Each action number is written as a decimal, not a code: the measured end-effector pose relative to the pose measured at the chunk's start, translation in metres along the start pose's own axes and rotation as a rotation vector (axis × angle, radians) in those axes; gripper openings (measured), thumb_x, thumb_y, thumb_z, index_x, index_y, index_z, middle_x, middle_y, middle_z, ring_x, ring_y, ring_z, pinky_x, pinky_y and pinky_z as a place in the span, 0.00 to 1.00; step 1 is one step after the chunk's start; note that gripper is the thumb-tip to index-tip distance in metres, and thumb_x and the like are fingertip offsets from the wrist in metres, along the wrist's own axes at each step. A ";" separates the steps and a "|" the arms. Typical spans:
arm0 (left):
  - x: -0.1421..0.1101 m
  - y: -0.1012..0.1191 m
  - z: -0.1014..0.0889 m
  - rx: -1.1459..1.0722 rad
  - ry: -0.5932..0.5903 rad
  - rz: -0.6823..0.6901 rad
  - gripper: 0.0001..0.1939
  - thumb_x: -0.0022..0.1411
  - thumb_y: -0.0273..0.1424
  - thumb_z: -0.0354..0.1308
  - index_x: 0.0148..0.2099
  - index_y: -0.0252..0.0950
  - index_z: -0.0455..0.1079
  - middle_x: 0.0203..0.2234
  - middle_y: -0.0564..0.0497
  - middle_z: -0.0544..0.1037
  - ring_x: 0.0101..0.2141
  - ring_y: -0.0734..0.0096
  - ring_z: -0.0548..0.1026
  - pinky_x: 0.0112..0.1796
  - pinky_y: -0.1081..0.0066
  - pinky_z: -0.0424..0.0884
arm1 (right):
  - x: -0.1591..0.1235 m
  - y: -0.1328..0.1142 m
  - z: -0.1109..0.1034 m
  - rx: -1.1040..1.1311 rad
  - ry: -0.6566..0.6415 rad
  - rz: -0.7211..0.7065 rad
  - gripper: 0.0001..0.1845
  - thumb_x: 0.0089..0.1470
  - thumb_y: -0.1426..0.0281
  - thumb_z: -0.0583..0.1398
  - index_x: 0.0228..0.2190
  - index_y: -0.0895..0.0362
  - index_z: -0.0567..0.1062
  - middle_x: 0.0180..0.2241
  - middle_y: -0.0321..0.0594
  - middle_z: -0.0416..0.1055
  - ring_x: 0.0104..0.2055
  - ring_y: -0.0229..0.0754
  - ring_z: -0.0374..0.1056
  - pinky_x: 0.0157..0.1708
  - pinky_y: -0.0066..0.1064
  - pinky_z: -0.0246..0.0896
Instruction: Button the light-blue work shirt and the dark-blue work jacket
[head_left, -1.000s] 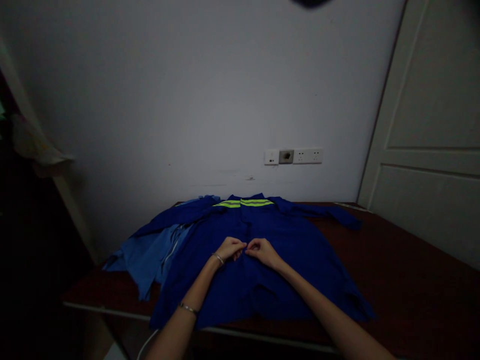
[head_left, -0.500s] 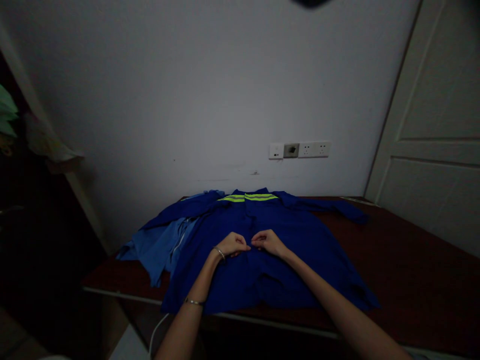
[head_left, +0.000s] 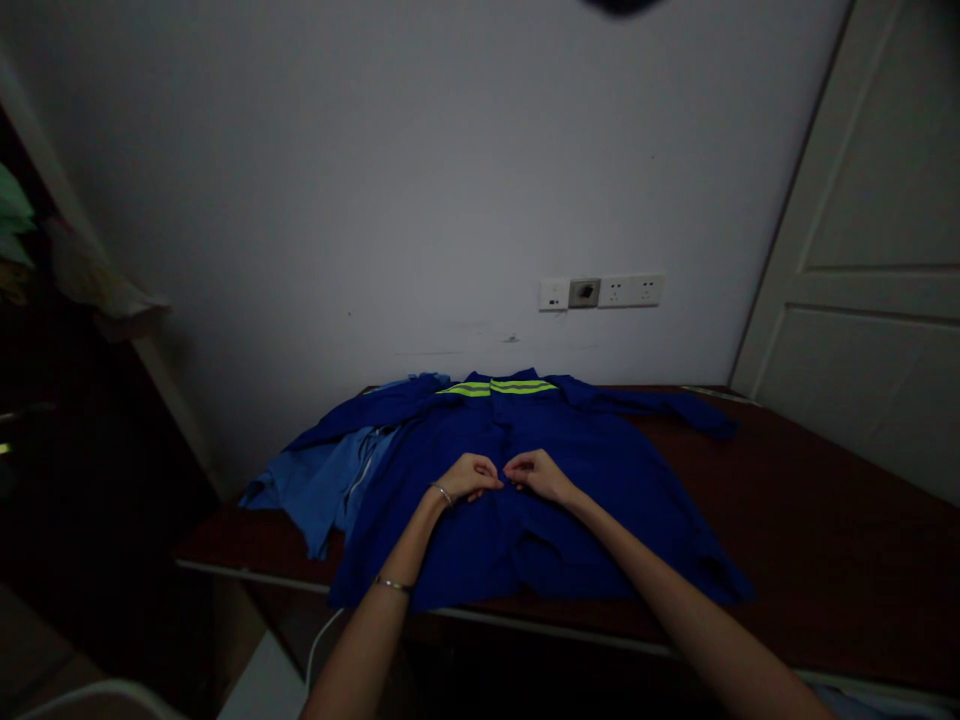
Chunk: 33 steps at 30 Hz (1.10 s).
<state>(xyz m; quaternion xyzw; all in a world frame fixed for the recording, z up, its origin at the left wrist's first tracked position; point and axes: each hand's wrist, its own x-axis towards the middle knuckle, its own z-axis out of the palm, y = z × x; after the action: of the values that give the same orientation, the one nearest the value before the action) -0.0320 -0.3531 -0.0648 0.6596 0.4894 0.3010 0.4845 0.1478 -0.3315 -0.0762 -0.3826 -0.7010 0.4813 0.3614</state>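
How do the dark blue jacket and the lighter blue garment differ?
The dark blue jacket has yellow-green bands across its upper part; the visible part of the lighter blue garment shows none. The jacket lies spread out, one sleeve over the lighter garment, which is rumpled and partly covered. The left hand and right hand are at the jacket's front; neither is at the lighter garment. Both lie on the table.

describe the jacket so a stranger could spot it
Find the pale wall; the dark red table stands along it. The jacket lies spread there, collar toward the wall, under the left hand and right hand. Unlike the light blue garment partly under it, it is dark blue with yellow-green chest stripes.
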 end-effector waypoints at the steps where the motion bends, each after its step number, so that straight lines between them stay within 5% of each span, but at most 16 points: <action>1: 0.000 -0.001 0.000 0.006 0.005 -0.006 0.14 0.41 0.35 0.63 0.28 0.31 0.66 0.10 0.60 0.63 0.11 0.84 0.58 0.13 0.81 0.52 | -0.001 -0.001 0.000 -0.005 0.001 -0.005 0.12 0.37 0.66 0.62 0.25 0.63 0.75 0.18 0.36 0.69 0.19 0.32 0.61 0.22 0.25 0.58; 19: -0.002 0.002 0.002 0.064 0.004 -0.040 0.17 0.40 0.40 0.63 0.27 0.30 0.69 0.09 0.60 0.59 0.11 0.84 0.54 0.14 0.78 0.47 | -0.008 -0.011 0.000 -0.018 -0.019 -0.011 0.10 0.37 0.71 0.61 0.26 0.63 0.74 0.17 0.35 0.69 0.19 0.33 0.62 0.21 0.24 0.56; 33: -0.011 0.012 -0.004 -0.042 -0.103 -0.032 0.15 0.40 0.38 0.63 0.23 0.31 0.65 0.09 0.59 0.61 0.11 0.85 0.54 0.15 0.78 0.45 | -0.013 -0.019 0.000 -0.231 0.039 -0.226 0.08 0.42 0.71 0.58 0.28 0.61 0.75 0.25 0.39 0.72 0.28 0.37 0.66 0.29 0.26 0.59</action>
<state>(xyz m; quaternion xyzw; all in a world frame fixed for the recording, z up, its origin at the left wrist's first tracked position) -0.0347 -0.3625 -0.0510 0.6561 0.4678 0.2691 0.5275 0.1503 -0.3476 -0.0600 -0.3495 -0.7832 0.3463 0.3803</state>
